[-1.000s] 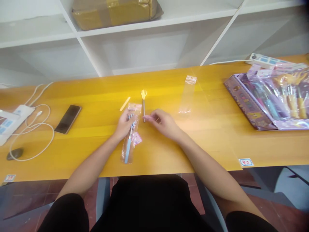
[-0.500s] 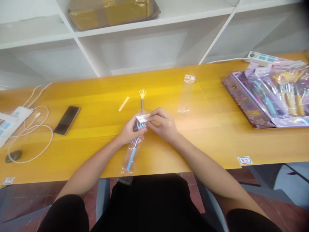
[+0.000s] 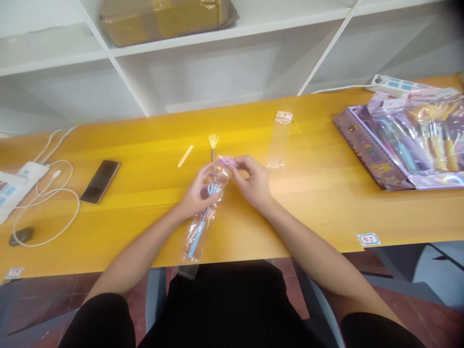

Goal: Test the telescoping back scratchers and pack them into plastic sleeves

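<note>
My left hand (image 3: 198, 192) grips a clear plastic sleeve (image 3: 198, 227) with a blue back scratcher inside; the sleeve slants down toward the table's near edge. My right hand (image 3: 253, 182) pinches the sleeve's top flap (image 3: 227, 162), which has a pink-and-white header. Just behind my hands a yellow back scratcher (image 3: 213, 146) lies loose on the orange table (image 3: 326, 203), its claw pointing away from me. A small yellow strip (image 3: 185, 156) lies to its left, and an empty clear sleeve (image 3: 280, 140) to its right.
A purple display box (image 3: 377, 150) full of bagged scratchers sits at the right, a power strip (image 3: 391, 84) behind it. A black phone (image 3: 100, 181), white cables (image 3: 54, 198) and a charger lie at the left. White shelving with a taped brown parcel (image 3: 163, 17) stands behind.
Both hands have come together at the top of the sleeve. My right hand took hold of the flap and lifted it; the sleeve slid slightly toward the near edge.
</note>
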Demonstrator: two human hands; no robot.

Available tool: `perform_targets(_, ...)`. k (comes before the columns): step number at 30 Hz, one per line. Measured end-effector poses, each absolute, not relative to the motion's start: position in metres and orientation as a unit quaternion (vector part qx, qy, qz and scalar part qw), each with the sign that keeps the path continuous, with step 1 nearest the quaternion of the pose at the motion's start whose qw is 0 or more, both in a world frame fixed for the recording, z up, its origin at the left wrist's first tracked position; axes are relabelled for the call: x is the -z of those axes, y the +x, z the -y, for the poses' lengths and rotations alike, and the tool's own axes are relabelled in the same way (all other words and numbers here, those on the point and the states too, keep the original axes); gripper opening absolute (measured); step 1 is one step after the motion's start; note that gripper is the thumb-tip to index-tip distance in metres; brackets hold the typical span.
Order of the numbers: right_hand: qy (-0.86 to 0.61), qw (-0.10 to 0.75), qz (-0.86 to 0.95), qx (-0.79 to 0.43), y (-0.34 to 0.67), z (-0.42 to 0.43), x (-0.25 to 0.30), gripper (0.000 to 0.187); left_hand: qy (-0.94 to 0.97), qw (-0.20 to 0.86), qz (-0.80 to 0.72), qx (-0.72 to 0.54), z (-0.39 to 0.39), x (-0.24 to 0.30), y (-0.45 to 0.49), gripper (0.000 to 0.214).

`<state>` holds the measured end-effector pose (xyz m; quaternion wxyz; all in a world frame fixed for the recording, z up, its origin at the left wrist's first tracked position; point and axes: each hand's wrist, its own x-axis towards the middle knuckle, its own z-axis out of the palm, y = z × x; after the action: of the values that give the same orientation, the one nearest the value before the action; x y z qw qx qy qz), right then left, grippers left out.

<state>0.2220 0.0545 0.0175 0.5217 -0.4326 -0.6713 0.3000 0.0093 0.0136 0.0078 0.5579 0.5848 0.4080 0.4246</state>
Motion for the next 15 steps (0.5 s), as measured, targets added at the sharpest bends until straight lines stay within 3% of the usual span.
perform_targets(15, -0.387, 0.54, 0.62, -0.417, 0.219, -0.064, -0.002, 0.027, 0.585, 0.599, -0.313, -0.449, -0.022, -0.002, 0.004, 0.076)
